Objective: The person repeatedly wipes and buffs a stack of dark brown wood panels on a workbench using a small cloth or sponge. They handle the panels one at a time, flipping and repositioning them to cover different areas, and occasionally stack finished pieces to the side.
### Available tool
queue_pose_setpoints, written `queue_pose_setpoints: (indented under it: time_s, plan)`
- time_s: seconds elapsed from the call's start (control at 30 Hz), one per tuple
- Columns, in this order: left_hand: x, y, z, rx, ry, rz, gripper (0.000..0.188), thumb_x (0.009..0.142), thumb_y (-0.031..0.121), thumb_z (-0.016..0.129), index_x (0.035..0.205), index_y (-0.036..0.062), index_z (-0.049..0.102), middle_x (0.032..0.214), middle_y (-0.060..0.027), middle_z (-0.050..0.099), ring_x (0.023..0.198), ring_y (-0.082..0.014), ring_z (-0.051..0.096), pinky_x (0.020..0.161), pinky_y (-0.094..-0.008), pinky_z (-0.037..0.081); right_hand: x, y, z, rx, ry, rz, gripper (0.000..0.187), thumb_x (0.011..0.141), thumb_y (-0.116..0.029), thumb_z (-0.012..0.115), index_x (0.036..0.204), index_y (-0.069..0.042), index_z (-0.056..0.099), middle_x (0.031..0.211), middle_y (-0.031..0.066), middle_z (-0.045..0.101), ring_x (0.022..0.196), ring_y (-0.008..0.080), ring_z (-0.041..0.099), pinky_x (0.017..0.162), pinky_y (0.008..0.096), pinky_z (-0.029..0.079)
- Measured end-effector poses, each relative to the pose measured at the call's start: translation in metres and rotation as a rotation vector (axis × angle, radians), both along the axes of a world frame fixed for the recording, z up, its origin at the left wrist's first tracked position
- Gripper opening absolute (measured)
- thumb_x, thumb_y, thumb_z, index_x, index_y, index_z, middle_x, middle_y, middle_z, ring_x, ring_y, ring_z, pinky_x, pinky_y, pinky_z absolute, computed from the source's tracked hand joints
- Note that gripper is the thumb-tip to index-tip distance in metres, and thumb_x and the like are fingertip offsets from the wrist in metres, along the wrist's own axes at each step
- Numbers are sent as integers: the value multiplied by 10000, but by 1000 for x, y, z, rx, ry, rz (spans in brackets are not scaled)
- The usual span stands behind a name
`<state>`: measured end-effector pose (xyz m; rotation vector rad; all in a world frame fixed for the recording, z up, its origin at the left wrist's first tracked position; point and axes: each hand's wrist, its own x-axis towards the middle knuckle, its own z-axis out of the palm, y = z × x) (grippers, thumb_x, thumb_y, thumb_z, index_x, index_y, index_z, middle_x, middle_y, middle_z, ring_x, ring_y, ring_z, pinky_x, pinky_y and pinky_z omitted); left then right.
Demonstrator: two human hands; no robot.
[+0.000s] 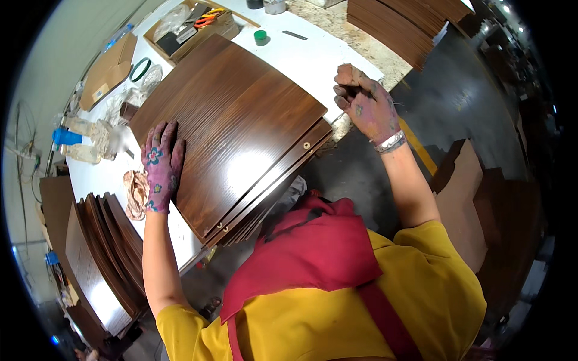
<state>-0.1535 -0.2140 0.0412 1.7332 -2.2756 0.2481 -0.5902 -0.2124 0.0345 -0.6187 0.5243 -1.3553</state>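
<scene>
A stack of curved dark-brown wooden panels (235, 120) lies on the white table, its top face glossy with a visible grain. My left hand (159, 162), in a stained pink flowered glove, rests with fingers stretched out on the left edge of the top panel. Beyond the stack's right corner, my gloved right hand (367, 105) is raised, closed on a small orange-brown piece (347, 74); whether it is a folded cloth or a block I cannot tell. Round metal fittings (307, 145) show on the panels' near edges. A crumpled stained rag (136, 194) lies beside my left wrist.
On the white table (325, 54) stand a cardboard box (223, 29) of tools, a green-capped jar (261, 38) and a bottle with a blue top (66, 137). More brown panels are stacked at the lower left (108, 240) and the far right (397, 27). Cardboard (460, 204) stands at right.
</scene>
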Motion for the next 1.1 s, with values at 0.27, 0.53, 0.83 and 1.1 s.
queue_pose_setpoints:
  time_s: [0.27, 0.53, 0.83, 1.1]
  plan:
    - [11, 5, -13, -109, 252, 172, 399, 928, 230, 596, 1264, 21, 548, 1352, -238, 455, 1257, -398, 439, 1069, -444, 361, 48, -34, 27, -85, 170, 206, 375, 938, -232, 600, 1262, -51, 547, 1049, 11, 623, 874, 96, 564, 750, 255, 460]
    - [15, 9, -5, -180, 284, 179, 304, 916, 184, 569, 1184, 44, 605, 1249, -175, 564, 1209, -348, 499, 1021, -419, 405, 94, -31, 3, -216, 326, 337, 476, 898, -229, 632, 1288, 9, 503, 1145, 116, 612, 1057, 188, 595, 945, 305, 463]
    - [-46, 148, 38, 271, 183, -407, 376, 844, 318, 679, 1196, 194, 629, 1312, 11, 569, 1301, -279, 468, 1119, -459, 294, 98, -25, 7, -215, 439, 182, 438, 889, -221, 642, 1240, 15, 528, 1112, 101, 628, 1005, 169, 592, 894, 286, 476]
    - [68, 199, 70, 47, 776, 250, 221, 945, 81, 541, 1122, 27, 662, 1092, -127, 677, 971, -188, 650, 868, -311, 514, 101, -26, 4, -236, 518, 74, 466, 896, -245, 641, 1264, 10, 510, 1146, 85, 616, 1030, 173, 597, 905, 306, 486]
